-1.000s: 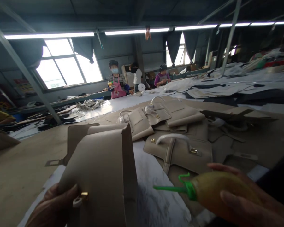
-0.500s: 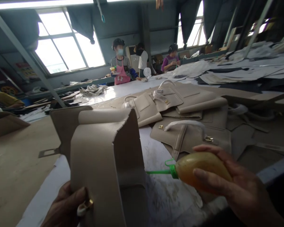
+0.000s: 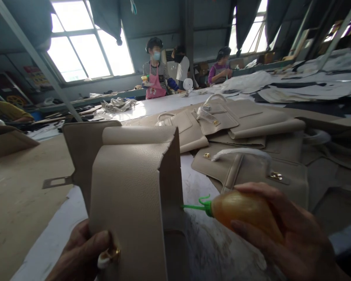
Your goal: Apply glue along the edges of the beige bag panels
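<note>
A taupe leather handbag panel [image 3: 125, 187], bent over into a curve, stands in front of me, its cut side edge facing right. My left hand [image 3: 82, 249] grips its lower left part, thumb beside a small gold ring and a wrapped handle end. In my right hand [image 3: 292, 230] lies a squeeze glue bottle [image 3: 245, 214] of amber liquid, held sideways with the fingers wrapped round it. Its green nozzle [image 3: 193, 207] points left, the tip at the panel's right edge; whether it touches I cannot tell.
Several taupe bag panels [image 3: 251, 168] with plastic-wrapped handles lie piled to the right. White paper [image 3: 210, 242] with glue stains covers the table beneath. Across the table stands a person in a pink apron [image 3: 155, 86]; other people are farther back. A yellow sleeve [image 3: 6, 111] shows at far left.
The view has shifted, so the pile and people sit farther right. The nozzle tip stays by the panel's right edge, and both hands keep their hold.
</note>
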